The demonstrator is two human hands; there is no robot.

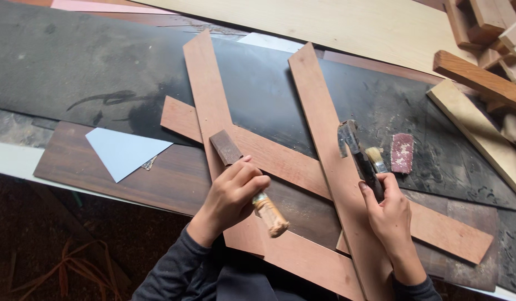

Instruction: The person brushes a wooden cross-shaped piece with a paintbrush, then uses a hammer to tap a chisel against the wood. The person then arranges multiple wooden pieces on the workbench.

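Three reddish-brown wooden strips [324, 145] lie crossed on a black sheet [258, 89]. My left hand [233, 195] grips a flat brown-headed tool [225, 147] by its tan wrapped handle, and the head rests on the left strip [205, 83]. My right hand [389, 209] lies on the right strip, closed around a dark tool with a shiny tip [358, 153]. A small pale-bristled brush [375, 156] runs under the same fingers. Both forearms wear dark sleeves.
A red scrap of sandpaper [402, 152] lies just right of the brush. A pale blue paper triangle [121, 150] sits on a dark board at the left. Light planks [480, 134] and wooden blocks [492, 28] crowd the right and far side. The table edge [13, 161] is at the left.
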